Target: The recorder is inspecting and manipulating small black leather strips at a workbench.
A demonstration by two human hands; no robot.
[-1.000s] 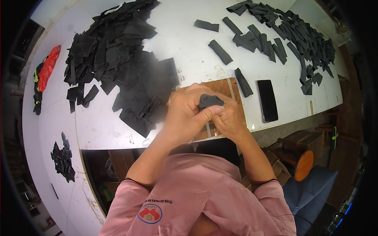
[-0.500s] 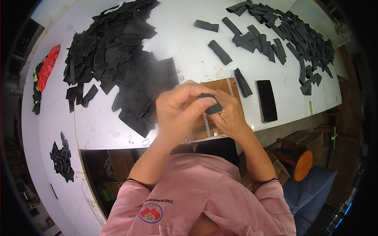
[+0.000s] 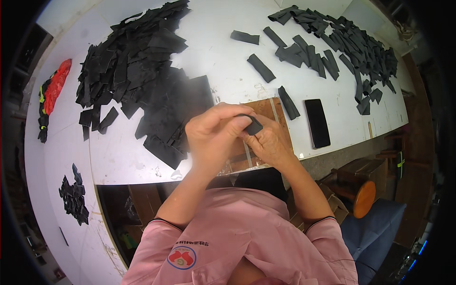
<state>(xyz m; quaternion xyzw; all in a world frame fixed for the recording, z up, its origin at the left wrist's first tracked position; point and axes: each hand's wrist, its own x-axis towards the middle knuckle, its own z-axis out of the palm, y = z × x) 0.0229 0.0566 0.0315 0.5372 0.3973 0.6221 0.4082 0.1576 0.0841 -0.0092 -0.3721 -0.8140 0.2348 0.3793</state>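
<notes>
Over the near edge of the table, both my hands hold a small black strip of sheet material (image 3: 255, 125), curled over on itself. My left hand (image 3: 212, 134) is closed on its left end, the thumb lying on top. Closed around the lower right part of the strip is my right hand (image 3: 271, 144); its far fingers are hidden behind the left hand. Beneath the hands lies a brown board (image 3: 280, 118) with pale tape across it. Just right of the board rests one rolled black piece (image 3: 288, 103), close to a dark phone (image 3: 317, 123).
A big heap of flat black pieces (image 3: 128, 71) covers the table's left side. Rolled black pieces (image 3: 363, 50) pile up at the far right. Further left are a small black scrap pile (image 3: 74, 199) and a red plastic bag (image 3: 59, 80). An orange-topped stool (image 3: 365, 198) stands below the table.
Both hands have shifted slightly left with the strip, and less of its dark face shows between the thumbs. The whole view has tilted a little; the things on the table lie as before.
</notes>
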